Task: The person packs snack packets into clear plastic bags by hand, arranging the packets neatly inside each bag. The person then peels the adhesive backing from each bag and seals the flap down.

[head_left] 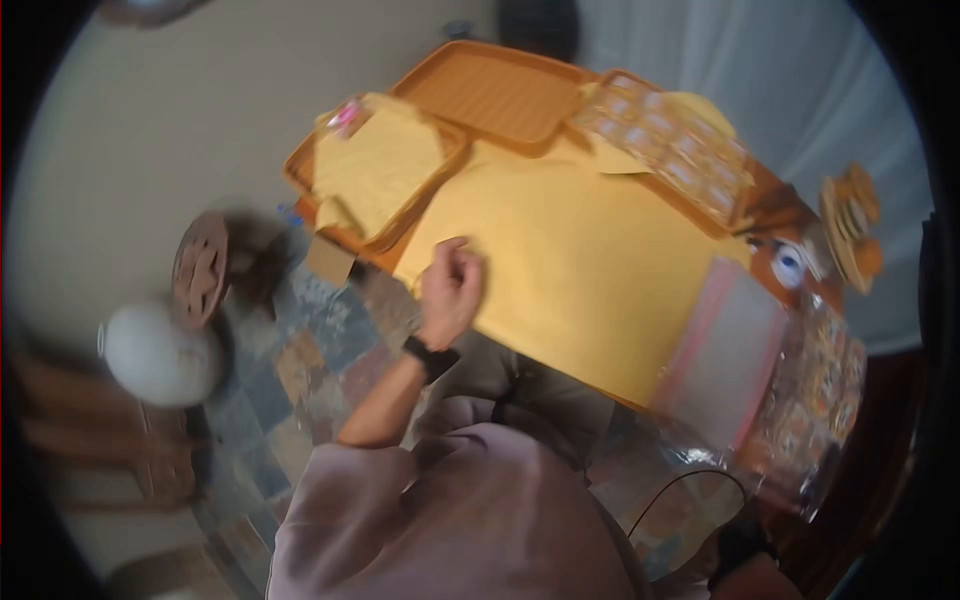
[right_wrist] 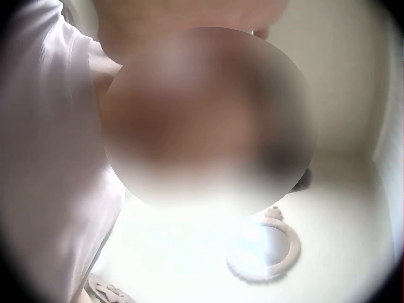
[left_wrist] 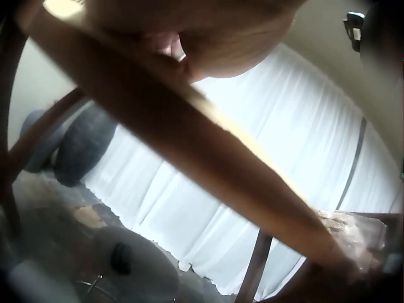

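Observation:
In the head view my left hand [head_left: 452,288] is over the front left edge of a large yellow sheet [head_left: 570,260] on the table, its fingers loosely bent and holding nothing. A black strap circles that wrist. The left wrist view has the hand [left_wrist: 233,47] at the top, above the table's wooden edge [left_wrist: 189,139]. My right forearm [head_left: 760,583] with its black strap shows at the lower right of the head view. Only the base of the right hand [right_wrist: 189,28] appears in the right wrist view, close to the person's blurred head; its fingers are hidden.
Behind the sheet lies a ribbed orange tray [head_left: 490,90]. Another tray holds yellow paper [head_left: 380,160]; a third carries small wrapped pieces [head_left: 665,140]. Toward the right are clear pink-edged bags [head_left: 725,350], printed plastic packaging [head_left: 815,400] and a white roll [head_left: 787,264].

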Available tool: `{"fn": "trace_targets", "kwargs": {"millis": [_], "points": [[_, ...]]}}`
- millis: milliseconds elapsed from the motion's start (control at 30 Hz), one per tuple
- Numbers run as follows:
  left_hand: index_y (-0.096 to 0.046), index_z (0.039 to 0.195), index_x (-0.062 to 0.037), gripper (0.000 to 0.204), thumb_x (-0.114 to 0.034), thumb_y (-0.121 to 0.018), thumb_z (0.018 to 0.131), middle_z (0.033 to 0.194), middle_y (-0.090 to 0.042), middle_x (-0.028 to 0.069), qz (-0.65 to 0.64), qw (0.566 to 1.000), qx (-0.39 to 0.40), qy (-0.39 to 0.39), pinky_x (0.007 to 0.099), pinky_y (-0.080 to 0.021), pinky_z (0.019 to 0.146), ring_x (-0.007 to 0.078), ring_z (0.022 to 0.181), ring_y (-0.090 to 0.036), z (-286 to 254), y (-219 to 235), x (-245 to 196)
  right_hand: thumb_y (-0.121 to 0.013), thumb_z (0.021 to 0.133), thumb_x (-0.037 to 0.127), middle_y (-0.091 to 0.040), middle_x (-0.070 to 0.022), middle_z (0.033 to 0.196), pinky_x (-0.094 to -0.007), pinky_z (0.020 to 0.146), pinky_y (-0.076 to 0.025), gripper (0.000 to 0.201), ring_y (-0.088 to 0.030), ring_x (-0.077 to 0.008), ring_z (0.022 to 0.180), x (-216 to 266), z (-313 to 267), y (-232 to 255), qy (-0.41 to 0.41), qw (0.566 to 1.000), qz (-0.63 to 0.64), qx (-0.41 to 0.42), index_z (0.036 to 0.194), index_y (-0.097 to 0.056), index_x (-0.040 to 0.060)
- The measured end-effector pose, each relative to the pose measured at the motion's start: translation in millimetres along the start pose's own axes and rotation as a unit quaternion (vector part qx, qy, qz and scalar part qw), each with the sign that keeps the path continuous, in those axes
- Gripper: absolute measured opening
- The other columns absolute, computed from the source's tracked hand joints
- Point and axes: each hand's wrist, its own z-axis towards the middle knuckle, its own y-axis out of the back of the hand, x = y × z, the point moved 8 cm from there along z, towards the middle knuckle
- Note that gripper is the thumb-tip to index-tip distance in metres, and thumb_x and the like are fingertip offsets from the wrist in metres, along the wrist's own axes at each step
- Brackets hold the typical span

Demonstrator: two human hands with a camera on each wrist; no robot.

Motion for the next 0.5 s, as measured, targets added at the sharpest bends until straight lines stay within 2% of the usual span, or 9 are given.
{"fn": "trace_targets", "kwargs": {"millis": [33,100,133,267,500], "points": [[-0.058,0.120,-0.0025,0.024,-0.006,-0.065,0.097,0.079,-0.062,0.0004,-0.004,0.999,-0.025,-0.025,0.0238,-0.048,0.061,0.0064,0.070,-0.058,-4,-1,-2,-0.045,0.111,0.036,-0.049,-0.0293,0.149,-0.0539,0.106,-0.047,0.056,-0.049,-0.0436,0.138,-5,-7,-4,-0.013,0.999,0.030,-0.019,0.139,-0.054,-0.0113],[-0.060,0.118,-0.0044,0.023,-0.008,-0.067,0.096,0.076,-0.063,-0.0006,0.024,0.999,-0.040,0.007,0.0242,-0.046,0.057,0.0057,0.065,-0.057,-5,-2,-7,-0.045,0.111,0.036,-0.049,-0.0291,0.149,-0.0539,0.106,-0.047,0.056,-0.049,-0.0435,0.138,-14,-11,-10,-0.034,0.994,0.082,-0.059,0.139,-0.053,-0.0112],[-0.060,0.117,-0.0046,0.023,-0.008,-0.068,0.095,0.071,-0.062,-0.0003,0.012,0.998,-0.069,-0.004,0.0252,-0.046,0.055,0.0069,0.060,-0.057,-6,-4,-7,-0.045,0.111,0.036,-0.049,-0.0290,0.150,-0.0539,0.106,-0.047,0.056,-0.048,-0.0434,0.139,-18,-16,-11,-0.045,0.990,0.105,-0.079,0.139,-0.053,-0.0112],[-0.062,0.112,-0.0038,0.021,-0.008,-0.068,0.092,0.066,-0.063,0.0066,0.069,0.992,-0.086,-0.054,0.0321,-0.048,0.050,0.0166,0.052,-0.061,-9,1,-25,-0.045,0.111,0.037,-0.049,-0.0287,0.150,-0.0539,0.106,-0.047,0.056,-0.048,-0.0432,0.139,-28,-28,-25,-0.101,0.969,0.176,-0.142,0.140,-0.053,-0.0109],[-0.062,0.107,-0.0026,0.018,-0.007,-0.067,0.090,0.065,-0.063,0.0073,0.089,0.989,-0.097,-0.066,0.0353,-0.049,0.051,0.0217,0.054,-0.064,-11,2,-29,-0.046,0.111,0.037,-0.049,-0.0280,0.150,-0.0540,0.106,-0.047,0.056,-0.048,-0.0429,0.139,-51,-55,-42,-0.174,0.915,0.275,-0.238,0.140,-0.053,-0.0106]]}}
